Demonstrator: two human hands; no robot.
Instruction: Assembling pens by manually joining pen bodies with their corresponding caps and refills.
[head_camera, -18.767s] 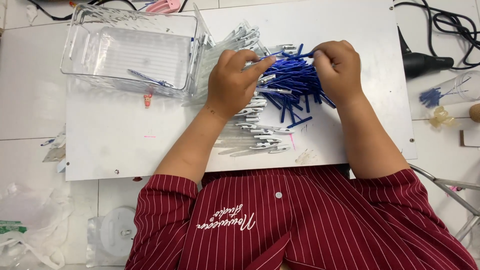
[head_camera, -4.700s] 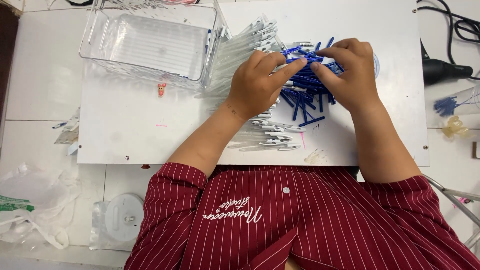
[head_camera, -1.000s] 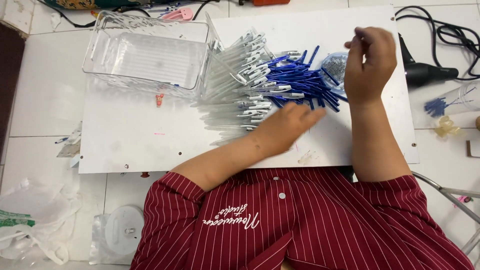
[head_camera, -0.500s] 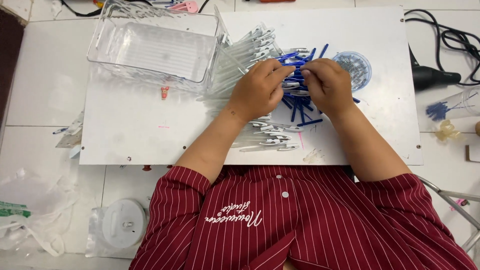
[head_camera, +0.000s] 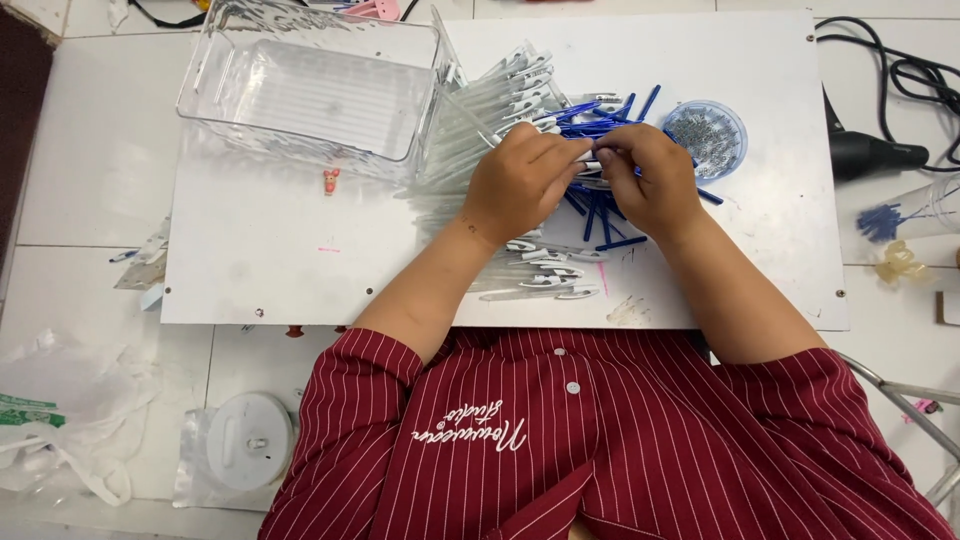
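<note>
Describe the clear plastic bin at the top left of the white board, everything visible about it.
The clear plastic bin is a rectangular, transparent tub with a ribbed bottom and rounded rim, and it looks empty. It stands upright on the far left part of the white board. Its right wall touches the fanned pile of clear pen barrels. Neither hand touches it.

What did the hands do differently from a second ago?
The right hand, raised by the far edge a second ago, came down to the blue pen parts. The left hand moved up from the clear barrels to meet it; both now pinch one small piece together. The clear bin and white board stayed put.
</note>
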